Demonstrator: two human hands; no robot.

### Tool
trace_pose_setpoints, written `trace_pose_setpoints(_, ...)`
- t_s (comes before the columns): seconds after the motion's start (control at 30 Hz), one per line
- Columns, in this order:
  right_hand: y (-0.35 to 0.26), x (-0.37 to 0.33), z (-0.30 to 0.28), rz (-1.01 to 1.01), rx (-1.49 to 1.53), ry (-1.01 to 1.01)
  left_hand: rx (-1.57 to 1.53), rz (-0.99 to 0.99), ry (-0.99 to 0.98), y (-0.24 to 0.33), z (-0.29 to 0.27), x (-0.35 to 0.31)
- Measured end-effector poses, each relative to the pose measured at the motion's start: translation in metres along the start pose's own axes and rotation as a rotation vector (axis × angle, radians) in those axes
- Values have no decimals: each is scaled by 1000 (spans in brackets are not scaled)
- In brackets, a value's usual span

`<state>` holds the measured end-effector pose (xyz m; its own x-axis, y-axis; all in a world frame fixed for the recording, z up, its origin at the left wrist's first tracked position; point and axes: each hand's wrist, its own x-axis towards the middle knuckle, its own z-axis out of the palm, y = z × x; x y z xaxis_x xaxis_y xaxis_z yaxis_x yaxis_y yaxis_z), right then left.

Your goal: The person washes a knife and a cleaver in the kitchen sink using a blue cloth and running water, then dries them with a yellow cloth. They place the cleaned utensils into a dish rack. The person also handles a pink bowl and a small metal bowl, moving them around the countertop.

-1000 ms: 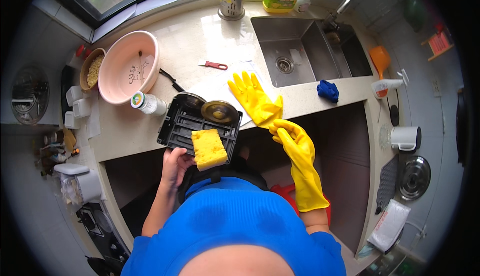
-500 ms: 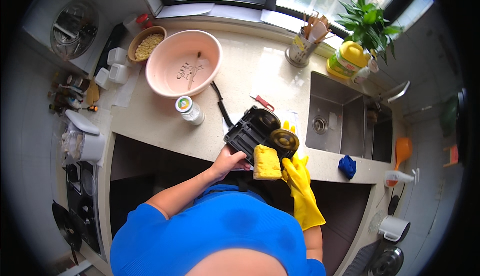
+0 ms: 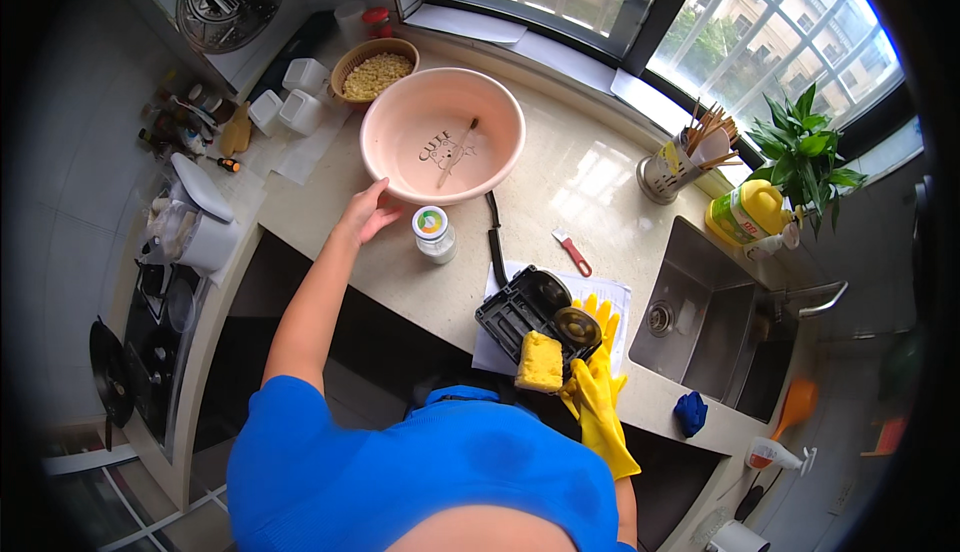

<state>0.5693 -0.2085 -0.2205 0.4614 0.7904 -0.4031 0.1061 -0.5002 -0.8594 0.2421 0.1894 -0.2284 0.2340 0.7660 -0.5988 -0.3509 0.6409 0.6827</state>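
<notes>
My bare left hand point(image 3: 368, 214) reaches out to the near rim of the pink basin point(image 3: 374, 154), its fingers apart and holding nothing; whether the fingertips touch the rim, I cannot tell. Inside the basin lies a thin stick-like brush point(image 3: 458, 150). In a yellow rubber glove, my right hand point(image 3: 592, 392) grips the lower right edge of a black plastic appliance point(image 3: 512, 314) with round dark metal discs point(image 3: 578, 328). A yellow sponge point(image 3: 540, 362) sits at the appliance's near edge, beside the gloved fingers. More yellow rubber fingers point(image 3: 606, 318) show past the disc; possibly a second glove.
White paper point(image 3: 618, 297) lies under the appliance, with a red-handled scraper point(image 3: 573, 252) beyond it. A white-lidded jar point(image 3: 435, 236) stands by the basin. To the right are a steel sink point(image 3: 690, 297), a blue cloth point(image 3: 690, 414) and a yellow bottle point(image 3: 745, 212).
My left hand has let go of the black appliance and moved up and left to the basin. My right hand stays at the appliance. The whole view has shifted and turned.
</notes>
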Motion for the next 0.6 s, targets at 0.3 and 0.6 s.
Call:
trace_pose_setpoints(0.3, 34, 11, 16, 119, 4, -38, 183, 168, 27, 14, 54, -1)
trace_pose_setpoints(0.6, 43, 17, 17, 16, -101, 22, 157, 328, -36, 81, 8, -61)
